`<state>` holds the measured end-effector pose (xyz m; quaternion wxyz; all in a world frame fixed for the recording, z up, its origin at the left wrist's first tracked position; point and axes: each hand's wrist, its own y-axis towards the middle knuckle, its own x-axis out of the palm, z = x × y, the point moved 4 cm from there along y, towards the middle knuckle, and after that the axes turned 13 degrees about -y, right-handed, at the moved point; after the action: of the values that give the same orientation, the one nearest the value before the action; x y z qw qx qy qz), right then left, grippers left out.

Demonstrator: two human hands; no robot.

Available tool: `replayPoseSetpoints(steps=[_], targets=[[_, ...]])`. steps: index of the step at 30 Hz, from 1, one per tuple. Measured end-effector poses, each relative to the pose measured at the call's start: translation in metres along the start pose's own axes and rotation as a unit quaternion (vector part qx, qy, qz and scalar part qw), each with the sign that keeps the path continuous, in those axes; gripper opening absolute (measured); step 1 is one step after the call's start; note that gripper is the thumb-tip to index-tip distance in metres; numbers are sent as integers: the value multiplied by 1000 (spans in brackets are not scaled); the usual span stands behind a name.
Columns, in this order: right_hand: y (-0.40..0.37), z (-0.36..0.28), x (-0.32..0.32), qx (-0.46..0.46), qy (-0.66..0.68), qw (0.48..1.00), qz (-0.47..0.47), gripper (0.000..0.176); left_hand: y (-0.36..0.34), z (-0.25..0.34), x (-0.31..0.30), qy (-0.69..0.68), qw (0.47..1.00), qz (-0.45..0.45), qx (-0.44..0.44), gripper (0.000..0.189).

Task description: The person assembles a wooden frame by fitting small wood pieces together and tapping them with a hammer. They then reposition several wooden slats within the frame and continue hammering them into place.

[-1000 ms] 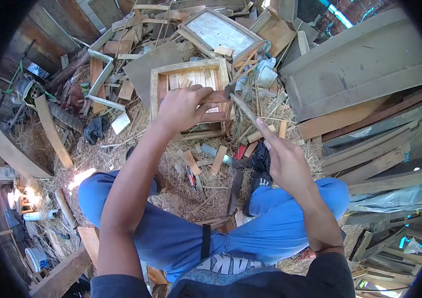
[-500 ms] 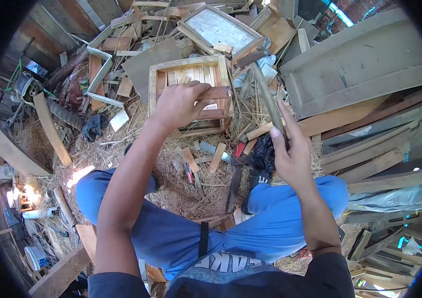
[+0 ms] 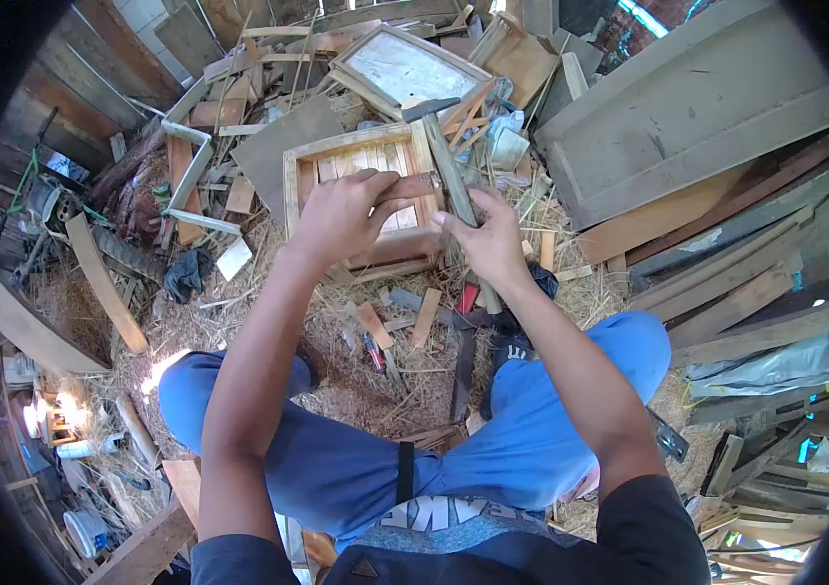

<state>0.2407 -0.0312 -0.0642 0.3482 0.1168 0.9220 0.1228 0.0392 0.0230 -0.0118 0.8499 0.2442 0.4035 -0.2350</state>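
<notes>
My left hand [image 3: 344,210] is closed around a short reddish-brown piece of wood [image 3: 412,185], its rough end pointing right. Below that hand and the wood lies a shallow wooden box frame [image 3: 289,185] with slats inside. In my right hand [image 3: 490,239] is a hammer [image 3: 447,161], gripped by its wooden handle, with the dark head up and away from me. The handle crosses right at the end of the held wood, over the right side of the frame.
Behind stands a framed pale panel [image 3: 414,66] among scrap wood. A large grey wooden panel [image 3: 668,136] leans at the right above stacked boards [image 3: 726,292]. A red-handled tool [image 3: 375,354], a saw [image 3: 463,375] and wood offcuts [image 3: 426,317] lie on the straw-covered ground.
My right hand has moved left and away from me with the hammer, bringing its handle up to the end of the wood. My left hand keeps hold of the wood.
</notes>
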Motion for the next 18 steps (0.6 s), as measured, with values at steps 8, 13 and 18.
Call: replayPoseSetpoints(steps=[8,13,18], targets=[[13,-21,-12,112,165,975,-101,30,3,6,-16,-37,998,46,7,33],[10,-20,-12,168,190,954,-161,25,-1,9,-18,-12,998,60,9,33],[6,-28,-15,174,207,949,-163,22,-7,15,-19,35,997,67,6,30]])
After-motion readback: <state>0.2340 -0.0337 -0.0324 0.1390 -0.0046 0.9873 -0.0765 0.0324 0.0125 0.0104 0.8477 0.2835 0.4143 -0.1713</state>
